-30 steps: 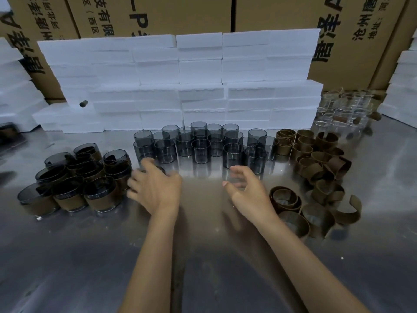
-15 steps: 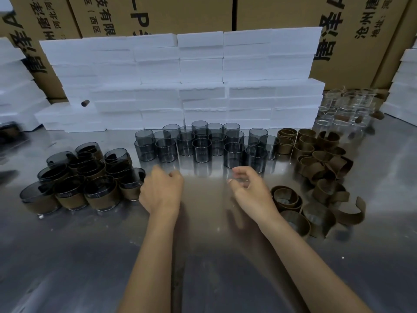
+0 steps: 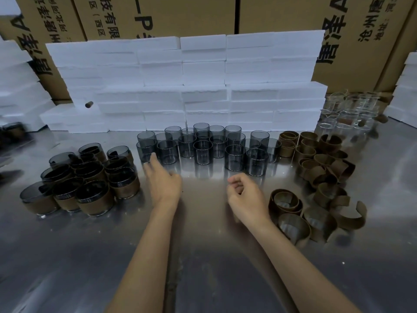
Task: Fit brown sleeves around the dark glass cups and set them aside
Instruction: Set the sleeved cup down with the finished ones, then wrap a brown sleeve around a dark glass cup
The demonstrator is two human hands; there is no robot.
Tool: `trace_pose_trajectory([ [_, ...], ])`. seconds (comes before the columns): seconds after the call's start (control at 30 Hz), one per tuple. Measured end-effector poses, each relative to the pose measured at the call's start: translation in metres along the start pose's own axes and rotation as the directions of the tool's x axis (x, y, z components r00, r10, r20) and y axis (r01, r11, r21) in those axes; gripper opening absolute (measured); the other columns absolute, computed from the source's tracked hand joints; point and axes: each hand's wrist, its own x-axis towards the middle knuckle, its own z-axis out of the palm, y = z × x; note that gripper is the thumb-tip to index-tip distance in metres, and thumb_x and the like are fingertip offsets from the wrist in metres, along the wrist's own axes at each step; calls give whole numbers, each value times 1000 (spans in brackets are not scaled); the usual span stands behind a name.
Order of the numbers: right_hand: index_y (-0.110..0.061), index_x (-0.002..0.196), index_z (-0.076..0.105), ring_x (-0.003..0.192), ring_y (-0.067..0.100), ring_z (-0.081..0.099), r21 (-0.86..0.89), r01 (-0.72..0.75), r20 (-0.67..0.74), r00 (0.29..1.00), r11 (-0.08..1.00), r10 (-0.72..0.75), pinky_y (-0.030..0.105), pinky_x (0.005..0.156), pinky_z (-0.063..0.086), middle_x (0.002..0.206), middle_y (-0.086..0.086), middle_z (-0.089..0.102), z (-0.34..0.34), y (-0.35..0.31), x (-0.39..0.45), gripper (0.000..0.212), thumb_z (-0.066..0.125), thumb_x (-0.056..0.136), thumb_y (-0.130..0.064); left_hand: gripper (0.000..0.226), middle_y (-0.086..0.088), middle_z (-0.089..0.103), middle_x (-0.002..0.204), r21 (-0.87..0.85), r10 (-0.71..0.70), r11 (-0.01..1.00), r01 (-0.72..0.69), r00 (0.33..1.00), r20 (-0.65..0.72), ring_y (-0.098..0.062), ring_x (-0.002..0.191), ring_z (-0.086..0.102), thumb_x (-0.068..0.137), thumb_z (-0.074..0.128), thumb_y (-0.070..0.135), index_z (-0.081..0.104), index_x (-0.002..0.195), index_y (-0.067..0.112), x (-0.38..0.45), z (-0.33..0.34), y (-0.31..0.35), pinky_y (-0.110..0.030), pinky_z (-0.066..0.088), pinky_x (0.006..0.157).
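Several bare dark glass cups (image 3: pixel 203 149) stand in a cluster at the table's middle back. Several cups wearing brown sleeves (image 3: pixel 94 197) are grouped at the left. Loose brown sleeves (image 3: pixel 316 168) lie in a pile at the right, with more curled sleeves (image 3: pixel 291 224) nearer me. My left hand (image 3: pixel 163 184) stretches forward with fingers out; its fingertip reaches the leftmost front bare cup (image 3: pixel 146 150). My right hand (image 3: pixel 244 197) hovers above the table with loosely curled fingers and holds nothing.
White foam blocks (image 3: pixel 185 86) are stacked behind the cups, with cardboard boxes (image 3: pixel 158 16) behind them. Clear glass cups (image 3: pixel 347 111) stand at the back right. More foam (image 3: pixel 18 86) sits at the far left. The table (image 3: pixel 203 267) is shiny metal.
My left hand left the sleeved cup at the left group and moved right and forward to the bare cups. My right hand drew back slightly with its fingers curled.
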Motion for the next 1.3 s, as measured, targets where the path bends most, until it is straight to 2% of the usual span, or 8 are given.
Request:
trace_pose_trajectory([
  [0.1, -24, 101, 62, 90, 9, 56, -26, 27, -6, 1000, 999, -27, 26, 80, 47, 97, -7, 60, 1, 0, -1, 15, 57, 93, -12, 84, -18, -8, 171, 22, -125, 992, 124, 989, 83, -46, 150, 26, 100, 49, 4, 0, 164, 26, 27, 7, 3, -56, 43, 111],
  [0.27, -28, 102, 62, 94, 8, 56, -45, 19, -4, 1000, 999, -19, 23, 78, 44, 96, -11, 59, 3, 0, -1, 16, 56, 93, -15, 85, -23, -13, 169, 143, -175, 977, 157, 976, 130, -49, 149, 26, 101, 46, 3, -3, 164, 31, 73, -1, 0, -50, 39, 114],
  [0.53, -26, 103, 62, 100, 11, 55, -51, 38, -9, 999, 998, -39, 26, 80, 44, 91, -15, 56, 1, 0, 3, 15, 56, 94, -15, 29, -30, 43, 139, 163, -20, 986, 39, 993, -114, -50, 122, 50, 104, 45, 9, 42, 132, 3, 75, 11, -7, -50, 41, 95],
  [0.87, -27, 100, 63, 93, 10, 59, 57, -7, -3, 1000, 998, 7, 25, 77, 46, 98, -7, 63, -2, -4, 4, 8, 55, 101, -25, 40, -10, 52, 130, -289, 226, 901, -324, 919, -324, -24, 118, 54, 96, 69, 23, 48, 129, 12, 17, -2, 33, -37, 45, 103],
  [0.97, -28, 102, 65, 86, -4, 62, 325, -81, 2, 996, 942, 85, 14, 72, 47, 97, -10, 67, -10, -18, 3, 19, 63, 97, -46, 59, 4, 64, 110, -609, 111, 773, -181, 982, -150, 5, 91, 64, 82, 85, 31, 46, 126, 27, -5, -10, 62, -13, 50, 80],
  [1.03, -30, 110, 66, 88, -5, 66, 540, -132, 27, 990, 831, 140, 20, 81, 53, 95, -12, 72, -20, -30, -2, 46, 70, 81, -66, 55, 1, 70, 106, -762, 98, 647, 7, 991, 92, -5, 91, 69, 78, 89, 27, 55, 120, 20, -17, -8, 70, -22, 55, 82],
  [1.17, -28, 141, 51, 114, 11, 68, 684, -122, 99, 992, 719, 73, 42, 100, 55, 110, -17, 75, -33, -42, -6, 100, 68, 57, -80, 47, -6, 77, 99, -826, 212, 500, 261, 888, 409, -17, 83, 72, 71, 83, 26, 69, 113, 9, -43, 7, 56, -29, 57, 74],
  [1.3, -30, 133, 62, 120, 13, 65, 615, -125, 173, 985, 778, 22, 47, 107, 50, 126, -6, 71, -37, -44, -8, 88, 73, 63, -83, 49, -14, 76, 108, -808, 347, 488, 331, 776, 527, -18, 92, 72, 79, 80, 29, 71, 119, 2, -51, 12, 46, -27, 59, 82],
])
